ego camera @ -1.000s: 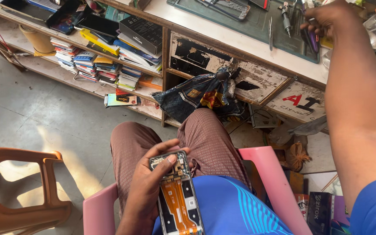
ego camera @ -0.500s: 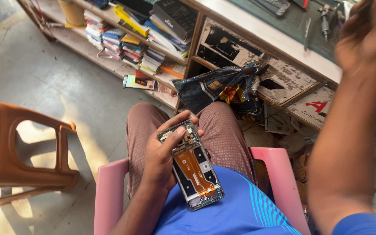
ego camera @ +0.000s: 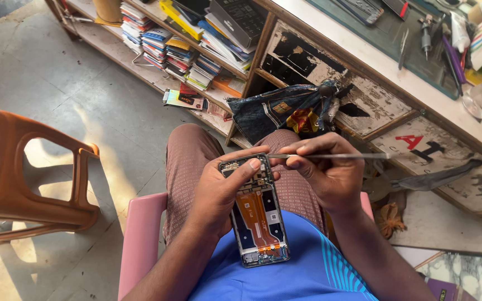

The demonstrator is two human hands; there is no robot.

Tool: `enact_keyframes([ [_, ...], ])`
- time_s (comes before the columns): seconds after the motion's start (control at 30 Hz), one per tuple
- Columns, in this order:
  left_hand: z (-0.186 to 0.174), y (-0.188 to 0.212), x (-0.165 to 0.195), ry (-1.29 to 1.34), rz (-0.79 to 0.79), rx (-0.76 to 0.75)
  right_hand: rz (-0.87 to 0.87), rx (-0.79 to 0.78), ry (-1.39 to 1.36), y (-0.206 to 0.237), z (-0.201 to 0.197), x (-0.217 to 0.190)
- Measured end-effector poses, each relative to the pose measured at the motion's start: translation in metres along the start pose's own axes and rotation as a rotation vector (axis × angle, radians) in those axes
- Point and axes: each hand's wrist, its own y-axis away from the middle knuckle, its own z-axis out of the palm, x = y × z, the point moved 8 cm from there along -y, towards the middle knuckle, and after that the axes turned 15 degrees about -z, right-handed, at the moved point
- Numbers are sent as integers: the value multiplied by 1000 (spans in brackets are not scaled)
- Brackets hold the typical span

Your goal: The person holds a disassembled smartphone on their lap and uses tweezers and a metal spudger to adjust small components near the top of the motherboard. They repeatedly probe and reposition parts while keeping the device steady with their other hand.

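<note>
**Head view: opened phone in the lap, thin tool laid at its far end**

Head camera looks down on a seated person in a blue shirt and brown patterned trousers on a pink plastic chair (ego camera: pixel 140 239). The left hand (ego camera: pixel 218 195) has its grip closed around an opened phone (ego camera: pixel 256 214), back cover off, so the orange flex cable and the circuit board show. The phone lies lengthwise over the lap, near end resting against the blue shirt, far end over the thigh. The left thumb presses on the far part of the phone's inside, and the other fingers wrap beneath, out of sight.

The right hand (ego camera: pixel 324 173) is just right of the phone's far end. Its grip is pinched narrow on a thin metal tool (ego camera: pixel 336 156), which lies almost level, its handle running out to the right and its tip meeting the phone's far right corner beside the left thumb.

Left of the chair stands a brown plastic stool (ego camera: pixel 29 173) on the grey floor. Beyond the knees a wooden shelf (ego camera: pixel 157 83) carries stacks of small boxes (ego camera: pixel 179 56), and a dark crumpled bag (ego camera: pixel 291 111) hangs just past the knees. On the far right runs the bench (ego camera: pixel 364 50), with a green mat, tweezers and other small tools on it.
</note>
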Motion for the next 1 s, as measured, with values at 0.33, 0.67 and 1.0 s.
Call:
enact_keyframes([
  [0.33,4,2,0,-18,44,-5,-131,-40,104,10,0,-5],
  [0.67,4,3,0,-77,58,16,-155,-90,184,8,6,-12],
  [1.0,7,4,0,-79,62,2,-164,-67,164,12,7,-11],
])
